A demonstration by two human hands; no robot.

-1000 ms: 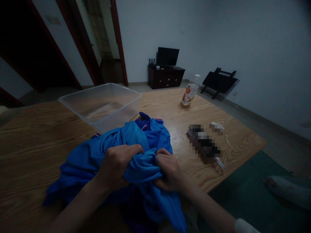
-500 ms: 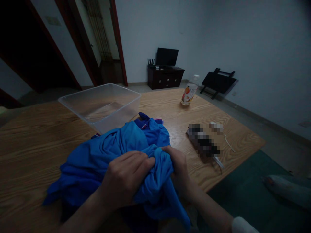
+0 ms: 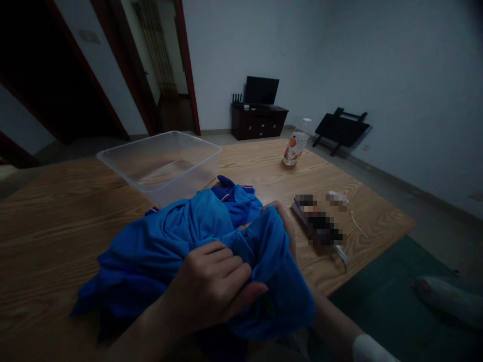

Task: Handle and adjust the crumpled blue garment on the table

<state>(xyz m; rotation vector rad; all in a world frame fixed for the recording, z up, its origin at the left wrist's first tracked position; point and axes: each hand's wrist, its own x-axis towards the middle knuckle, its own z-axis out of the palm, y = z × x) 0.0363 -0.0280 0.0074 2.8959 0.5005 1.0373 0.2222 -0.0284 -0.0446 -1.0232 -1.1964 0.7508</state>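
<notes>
A blue garment [image 3: 188, 216] with dark blue trim edged in white and red lies bunched on the near side of the table. My left hand [image 3: 219, 281] is closed on a fold of it, fingers curled into the cloth. On the right, my right hand [image 3: 285, 221] grips a raised part of the same garment, and the cloth hides most of its fingers. Between the two hands the fabric is gathered and partly opened out, with its loose end hanging toward me. Just beyond the garment stands a clear plastic bin [image 3: 177, 188].
On the wooden table [image 3: 252, 156] stand a labelled plastic bottle [image 3: 296, 146] and, nearer, a blurred-out flat item [image 3: 298, 213] with a strap. A small white item [image 3: 332, 193] lies beside a cord. A television [image 3: 261, 90] and a folded black table [image 3: 341, 130] are farther back.
My right hand has risen slightly and moved right, lifting and spreading the cloth that was bunched between my hands. My left hand has shifted a little right and down, still holding the garment.
</notes>
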